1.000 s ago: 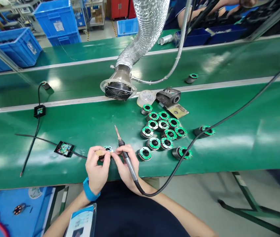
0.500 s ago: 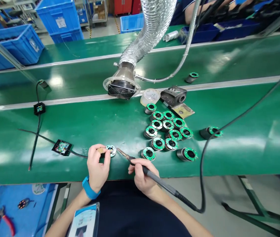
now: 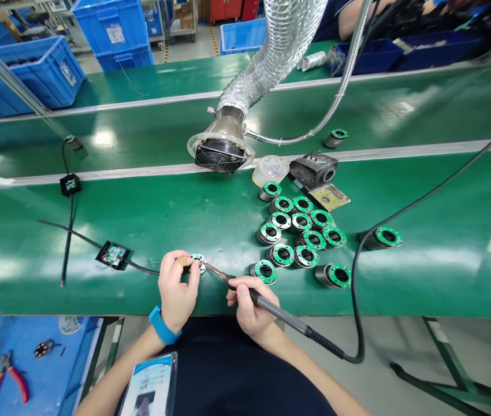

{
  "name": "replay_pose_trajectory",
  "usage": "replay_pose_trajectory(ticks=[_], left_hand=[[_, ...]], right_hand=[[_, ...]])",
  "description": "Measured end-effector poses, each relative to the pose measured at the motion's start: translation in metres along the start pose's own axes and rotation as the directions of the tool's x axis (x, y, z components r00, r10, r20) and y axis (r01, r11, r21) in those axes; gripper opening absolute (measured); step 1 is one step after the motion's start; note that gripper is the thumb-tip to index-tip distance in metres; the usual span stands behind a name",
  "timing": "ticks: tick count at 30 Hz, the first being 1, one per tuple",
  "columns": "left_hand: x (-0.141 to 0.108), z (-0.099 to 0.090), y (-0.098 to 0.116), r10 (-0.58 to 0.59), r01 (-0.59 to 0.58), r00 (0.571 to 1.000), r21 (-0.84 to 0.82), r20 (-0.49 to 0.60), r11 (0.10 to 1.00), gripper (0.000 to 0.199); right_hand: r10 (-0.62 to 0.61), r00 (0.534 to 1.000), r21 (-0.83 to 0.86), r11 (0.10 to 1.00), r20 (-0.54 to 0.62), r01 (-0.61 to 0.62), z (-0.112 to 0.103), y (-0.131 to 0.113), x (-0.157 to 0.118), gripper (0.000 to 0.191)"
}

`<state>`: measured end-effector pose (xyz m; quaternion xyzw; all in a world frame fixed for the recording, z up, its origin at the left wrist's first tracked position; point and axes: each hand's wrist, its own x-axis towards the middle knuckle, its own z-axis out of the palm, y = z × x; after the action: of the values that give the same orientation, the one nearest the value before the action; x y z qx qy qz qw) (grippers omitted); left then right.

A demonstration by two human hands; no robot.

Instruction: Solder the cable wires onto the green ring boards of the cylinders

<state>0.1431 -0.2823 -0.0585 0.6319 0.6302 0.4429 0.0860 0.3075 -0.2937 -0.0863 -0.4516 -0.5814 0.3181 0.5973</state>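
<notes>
My right hand (image 3: 254,306) grips a soldering iron (image 3: 280,315) like a pen. The iron's metal tip points left and meets the edge of a small round circuit board (image 3: 198,264), as far as I can see. My left hand (image 3: 179,289), with a blue wristband, is closed in a pinch at that board's left side. A small tan piece (image 3: 183,262) shows at its fingertips; I cannot make out what it is. From beside this hand a black cable (image 3: 144,268) runs left to an open black box (image 3: 113,255) with a circuit board inside. The left fingers partly cover the round board.
Several metal cylinders with green ring boards (image 3: 281,255) stand right of the iron. Behind them are a tape roll (image 3: 270,170) and an iron holder (image 3: 315,171). A fume duct (image 3: 222,138) hangs over the bench. Red-handled cutters (image 3: 8,375) lie lower left.
The iron's tip, earlier a little right of the round board, now reaches its edge. The whole view has shifted slightly. Both hands keep their grips.
</notes>
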Motion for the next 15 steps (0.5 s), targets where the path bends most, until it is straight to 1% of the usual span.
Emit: replay_pose_trajectory(ticks=[4, 9, 15], left_hand=[[0.000, 0.002, 0.000, 0.012, -0.012, 1.000, 0.028, -0.004, 1.000, 0.009], [-0.001, 0.003, 0.000, 0.033, -0.032, 0.999, 0.060, -0.017, 0.998, 0.010], [-0.001, 0.003, 0.000, 0.039, -0.038, 0.999, 0.066, -0.020, 0.997, 0.011]], right_hand=[[-0.002, 1.000, -0.026, 1.000, 0.007, 0.002, 0.000, 0.000, 0.000, 0.017], [0.045, 0.999, 0.039, 0.998, 0.024, -0.046, -0.001, 0.004, -0.004, 0.017], [0.086, 0.995, 0.090, 0.993, -0.043, -0.082, -0.001, 0.007, -0.010, 0.017]])
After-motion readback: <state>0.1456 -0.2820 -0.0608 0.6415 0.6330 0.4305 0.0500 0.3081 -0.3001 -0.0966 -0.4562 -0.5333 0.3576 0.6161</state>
